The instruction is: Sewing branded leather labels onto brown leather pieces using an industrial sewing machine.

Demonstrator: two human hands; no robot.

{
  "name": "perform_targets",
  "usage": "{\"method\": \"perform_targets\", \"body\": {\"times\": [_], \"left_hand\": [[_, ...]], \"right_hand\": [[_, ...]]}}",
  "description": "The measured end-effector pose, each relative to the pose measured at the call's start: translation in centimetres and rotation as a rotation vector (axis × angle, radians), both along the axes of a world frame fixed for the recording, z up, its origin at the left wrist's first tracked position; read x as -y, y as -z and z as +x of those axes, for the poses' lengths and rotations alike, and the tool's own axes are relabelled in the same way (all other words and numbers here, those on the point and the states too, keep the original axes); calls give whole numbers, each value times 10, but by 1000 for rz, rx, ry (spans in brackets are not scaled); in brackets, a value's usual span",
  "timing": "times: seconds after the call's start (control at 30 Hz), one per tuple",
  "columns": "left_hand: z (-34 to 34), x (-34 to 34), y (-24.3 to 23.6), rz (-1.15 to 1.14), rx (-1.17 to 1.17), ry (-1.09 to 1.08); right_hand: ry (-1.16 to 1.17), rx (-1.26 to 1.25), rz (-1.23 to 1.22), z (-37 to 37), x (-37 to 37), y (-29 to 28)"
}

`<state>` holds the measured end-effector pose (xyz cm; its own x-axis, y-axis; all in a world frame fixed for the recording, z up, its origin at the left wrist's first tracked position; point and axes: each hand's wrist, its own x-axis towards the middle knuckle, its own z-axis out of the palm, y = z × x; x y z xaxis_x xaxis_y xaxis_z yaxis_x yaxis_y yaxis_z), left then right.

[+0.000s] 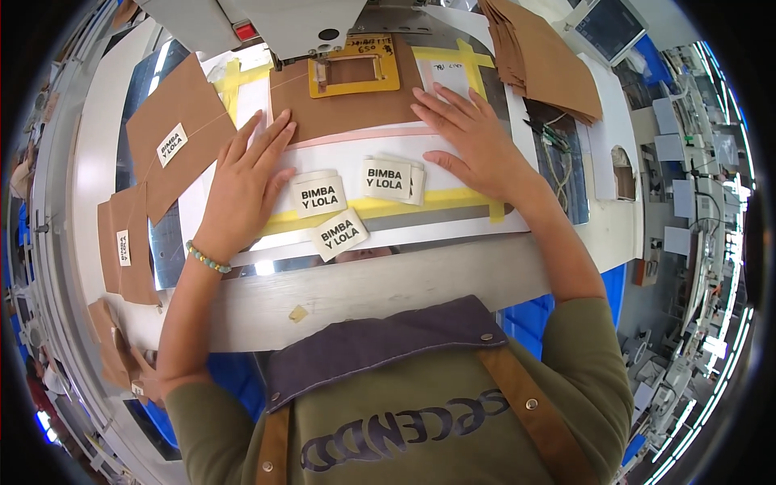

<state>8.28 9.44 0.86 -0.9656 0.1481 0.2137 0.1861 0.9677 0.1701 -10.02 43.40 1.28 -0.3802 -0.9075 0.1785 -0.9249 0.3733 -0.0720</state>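
A brown fabric panel (347, 117) lies flat under the head of a sewing machine (283, 28). A yellow rectangular clamp frame (354, 87) rests on the panel beneath the needle area. My left hand (246, 178) lies with fingers stretched at the panel's left edge. At its right edge my right hand (473, 141) is spread, fingertips by a small white card (444, 73). Between my hands are small white printed labels: a stack (318, 194) on the left, a few overlapping ones (388, 178) on the right, and a tilted one (339, 233) nearer me.
Brown panels with sewn labels (182, 121) lie to the left, with more (129, 242) nearer me. A stack of brown panels (537, 61) sits at the back right beside a screen (610, 28). Yellow tape (388, 200) crosses the white template. Loose threads (558, 149) lie at right.
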Motion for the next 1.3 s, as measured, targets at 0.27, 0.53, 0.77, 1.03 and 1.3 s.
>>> {"method": "perform_targets", "body": {"times": [0.27, 0.53, 0.77, 1.03, 1.3], "left_hand": [[4, 3, 2, 131, 12, -34], [1, 0, -1, 47, 75, -17], [2, 1, 3, 98, 20, -31], [4, 2, 2, 60, 36, -8], [4, 6, 1, 46, 20, 10]], "right_hand": [[61, 129, -260, 14, -8, -1], [59, 56, -1, 13, -7, 2], [59, 89, -42, 10, -7, 5], [53, 90, 23, 16, -7, -4], [21, 114, -22, 13, -8, -5]]}}
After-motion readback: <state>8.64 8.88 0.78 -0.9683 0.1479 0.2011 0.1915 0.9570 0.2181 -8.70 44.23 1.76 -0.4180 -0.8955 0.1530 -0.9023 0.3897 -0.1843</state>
